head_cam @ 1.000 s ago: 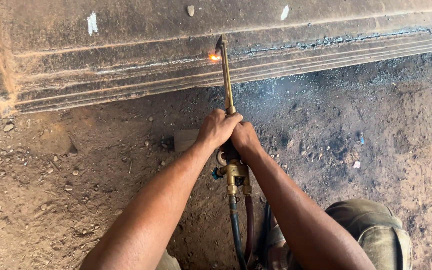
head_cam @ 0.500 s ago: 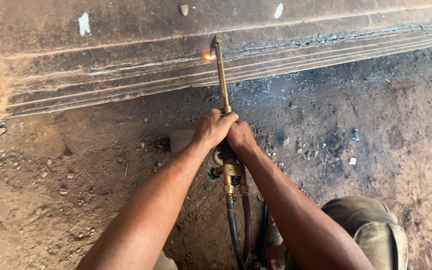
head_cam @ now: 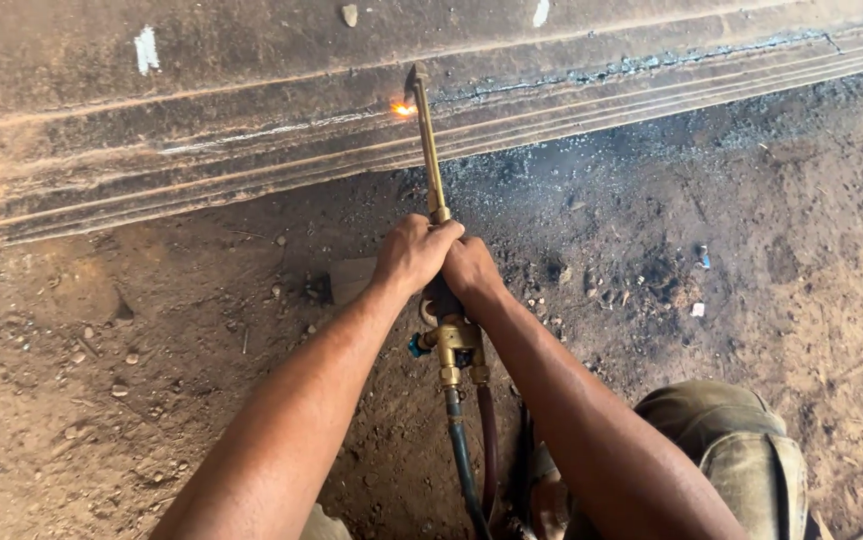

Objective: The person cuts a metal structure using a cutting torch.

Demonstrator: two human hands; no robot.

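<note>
Both of my hands grip the handle of a brass cutting torch [head_cam: 430, 150]. My left hand [head_cam: 412, 252] wraps the front of the handle, and my right hand [head_cam: 470, 273] holds just behind it. The long torch tube points away from me to a rusty steel beam [head_cam: 251, 110] lying across the ground. An orange flame glow [head_cam: 403, 108] burns at the tip, on the beam's face. A dark, jagged cut line [head_cam: 651, 65] runs along the beam to the right of the tip. Two hoses [head_cam: 471, 460] hang from the brass valve block [head_cam: 454, 343] below my hands.
Bare brown dirt [head_cam: 131, 380] with small stones lies in front of the beam. Blackened slag and soot [head_cam: 611, 190] cover the ground right of the torch. My knee in olive trousers [head_cam: 741, 450] is at the lower right. A flat scrap piece [head_cam: 351, 280] lies by my left wrist.
The torch tip and its flame have crept slightly left along the beam. My grip on the handle is the same.
</note>
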